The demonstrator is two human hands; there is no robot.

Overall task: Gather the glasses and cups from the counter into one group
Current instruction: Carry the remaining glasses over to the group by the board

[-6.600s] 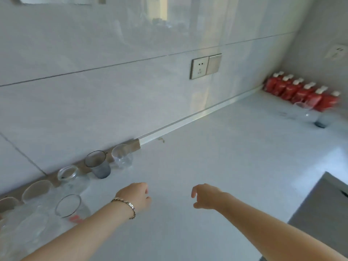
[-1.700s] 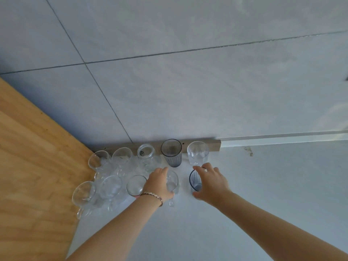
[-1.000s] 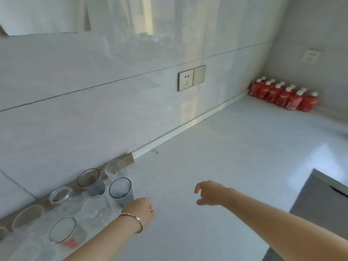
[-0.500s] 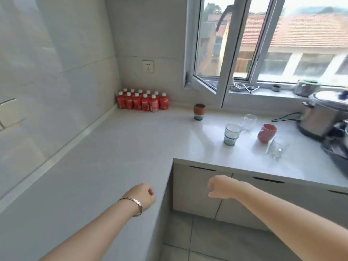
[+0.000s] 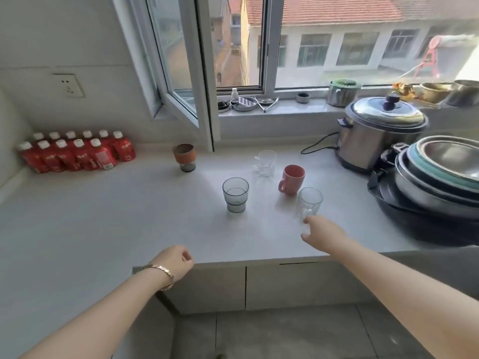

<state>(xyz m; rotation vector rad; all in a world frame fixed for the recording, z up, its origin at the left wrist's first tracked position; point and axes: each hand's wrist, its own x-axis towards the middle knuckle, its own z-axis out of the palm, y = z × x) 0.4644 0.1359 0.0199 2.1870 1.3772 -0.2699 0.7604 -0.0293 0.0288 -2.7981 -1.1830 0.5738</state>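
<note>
Five drinking vessels stand on the white desk [image 5: 103,216] under the window [image 5: 259,47]. A grey tinted glass [image 5: 235,194] stands nearest the middle, upright and alone. To its right a pink mug [image 5: 292,179] stands upright with its handle to the left. Behind the mug, close to it, is a clear cup [image 5: 266,162] with its handle also to the left. Just in front of the mug, to the right, stands a clear glass [image 5: 309,202]. Well apart from these, to the left and nearer the window frame, is a dark cup [image 5: 184,157] with an orange sleeve round it.

The right hand [image 5: 322,233] reaches over the desk with its fingers spread; its grip is released and holds nothing. The fingertips lie right at the base of the clear glass, though whether they touch it cannot be told. The left hand [image 5: 174,261] hovers at the desk's front edge, loosely clenched and empty, with a bracelet [image 5: 162,274] on the wrist.

In the far left corner a block of red bottles [image 5: 75,152] stands in two rows against the wall. At the right a steel cooker [image 5: 378,133] sits with its lid on, and stacked pans [image 5: 435,182] lie beside it at the desk's right end. Small items line the sill [image 5: 285,108].
</note>
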